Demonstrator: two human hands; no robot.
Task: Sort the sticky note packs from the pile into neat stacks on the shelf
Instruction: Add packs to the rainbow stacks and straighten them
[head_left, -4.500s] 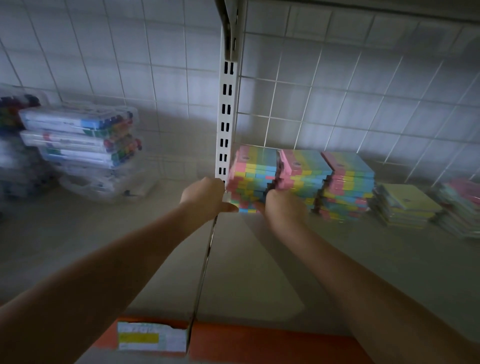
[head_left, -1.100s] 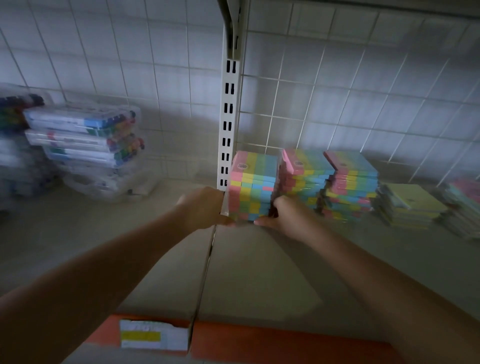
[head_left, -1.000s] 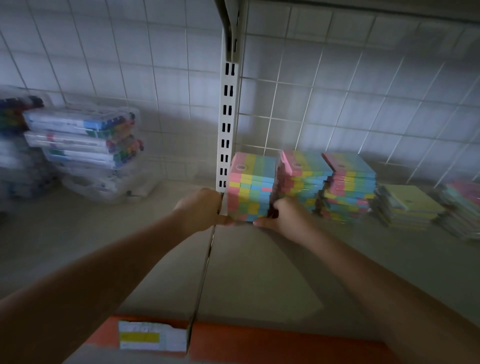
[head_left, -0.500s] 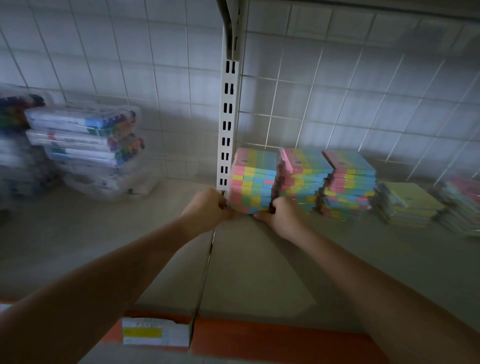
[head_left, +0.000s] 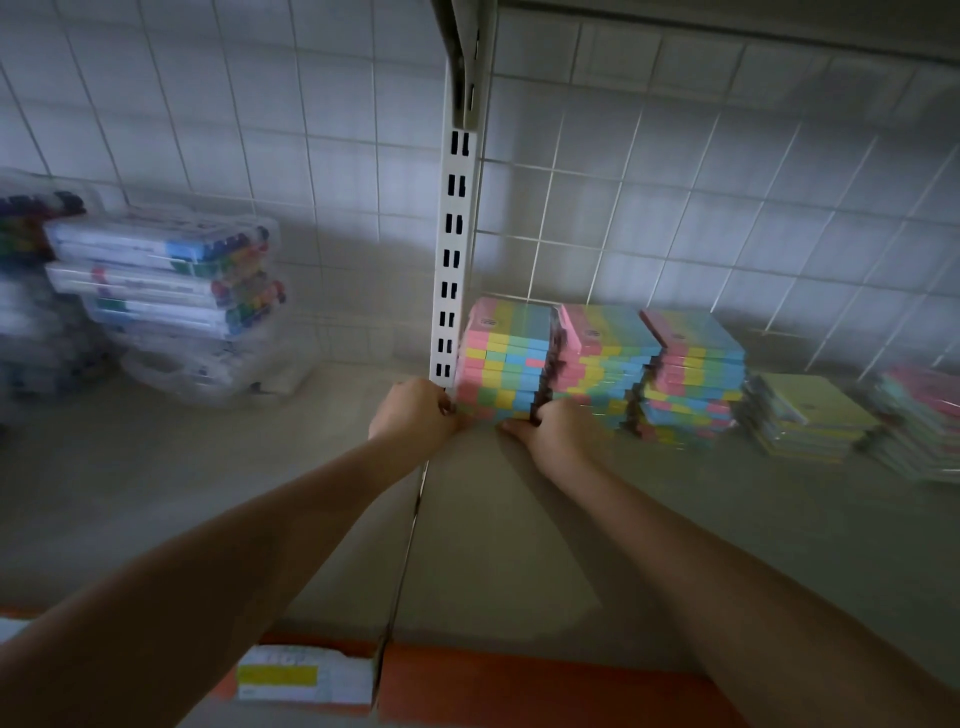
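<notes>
A tall stack of striped pink, yellow, green and blue sticky note packs (head_left: 506, 358) stands at the back of the grey shelf (head_left: 519, 561), beside the white slotted upright (head_left: 453, 249). My left hand (head_left: 413, 418) grips its lower left corner and my right hand (head_left: 556, 428) grips its lower right corner, fingers curled round the bottom packs. Two more striped stacks, the middle stack (head_left: 605, 358) and the right stack (head_left: 693, 374), stand directly to its right. The middle one leans unevenly.
Lower stacks of yellow-green packs (head_left: 805, 415) and pink-topped packs (head_left: 919, 415) lie farther right. Clear cases of coloured markers (head_left: 166, 275) are piled on the left bay. A wire grid backs the shelf. An orange front rail (head_left: 519, 686) carries a price label (head_left: 306, 678).
Both hands stay at the base of the left stack. The stack has been squared up and slid slightly back toward the upright since the earliest frame.
</notes>
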